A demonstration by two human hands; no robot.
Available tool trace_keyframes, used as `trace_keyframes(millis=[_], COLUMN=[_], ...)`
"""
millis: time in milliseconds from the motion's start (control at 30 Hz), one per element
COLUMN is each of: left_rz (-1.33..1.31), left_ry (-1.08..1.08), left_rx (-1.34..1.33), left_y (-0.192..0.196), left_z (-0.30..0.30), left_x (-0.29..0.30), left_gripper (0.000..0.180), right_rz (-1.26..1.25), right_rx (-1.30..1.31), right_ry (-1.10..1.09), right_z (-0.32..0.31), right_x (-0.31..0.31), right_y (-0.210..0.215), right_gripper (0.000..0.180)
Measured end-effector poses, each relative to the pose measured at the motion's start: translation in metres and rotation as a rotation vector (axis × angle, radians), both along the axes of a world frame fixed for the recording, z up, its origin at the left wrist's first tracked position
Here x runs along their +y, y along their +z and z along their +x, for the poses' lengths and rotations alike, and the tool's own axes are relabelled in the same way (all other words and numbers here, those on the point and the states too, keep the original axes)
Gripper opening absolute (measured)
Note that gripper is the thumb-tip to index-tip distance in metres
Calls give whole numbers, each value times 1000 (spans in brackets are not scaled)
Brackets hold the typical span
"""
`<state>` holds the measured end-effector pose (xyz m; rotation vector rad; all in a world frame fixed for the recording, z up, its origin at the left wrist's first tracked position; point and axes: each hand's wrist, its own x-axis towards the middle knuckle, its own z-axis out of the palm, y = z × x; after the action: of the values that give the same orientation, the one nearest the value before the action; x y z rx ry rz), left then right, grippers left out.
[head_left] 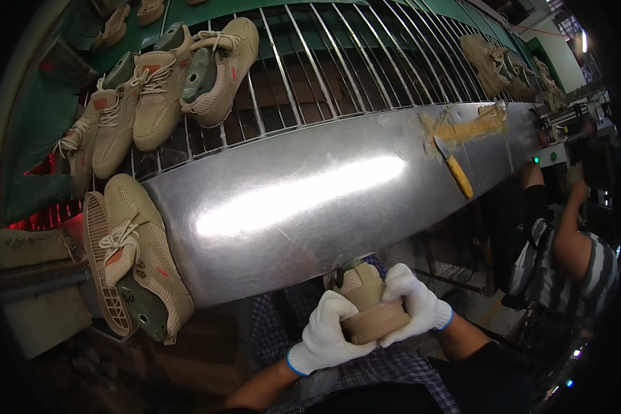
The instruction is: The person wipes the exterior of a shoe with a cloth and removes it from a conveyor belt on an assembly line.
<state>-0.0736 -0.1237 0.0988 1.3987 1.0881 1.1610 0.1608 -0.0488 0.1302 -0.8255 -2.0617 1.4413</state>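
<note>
Both my hands are in white knit gloves, and both are wrapped around one beige shoe (367,303), low in the middle of the view, just below the near edge of the steel table (290,200). My left hand (331,334) cups it from the left with the fingers closed over the sole rim; my right hand (415,307) clamps it from the right, fingers curled onto the sole edge. The shoe sits off the table, held in the air above my checked apron (379,376).

Edges: the table's front lip runs just above my knuckles, slanting up to the right. The middle of that steel sheet is bare and shiny, with a long glare stripe. To my left a pair of beige shoes (134,255) hangs over the lip, one turned sole outward. To the right, a yellow-handled knife (454,169) lies beside a smear of yellowish glue (466,127).

Behind the sheet, a wire rack (338,69) carries more beige shoes (179,83) on the left and another group (493,65) far right. A person in a striped shirt (586,269) works at the right edge, well apart from me.

The shoe's long axis runs away from me towards the table, sole end facing me, mesh upper at the far end; which end is the toe I can't tell.
</note>
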Motion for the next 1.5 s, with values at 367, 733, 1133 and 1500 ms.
trace_keyframes(millis=[367,733,1133,1500], left_rz=[49,-76,174,235], left_ry=[-266,125,527,624], left_rx=[357,-458,-310,-88], left_y=[7,124,88,120], left_z=[-65,-109,-120,-89], left_x=[15,99,160,155], left_gripper=[116,81,70,76], right_rz=[-575,-567,189,498], right_rx=[-302,465,149,-345], right_ry=[103,-227,-208,-189], right_z=[56,-118,-145,-121], right_x=[-55,80,163,152], right_y=[-109,32,3,88], right_gripper=[96,47,37,40])
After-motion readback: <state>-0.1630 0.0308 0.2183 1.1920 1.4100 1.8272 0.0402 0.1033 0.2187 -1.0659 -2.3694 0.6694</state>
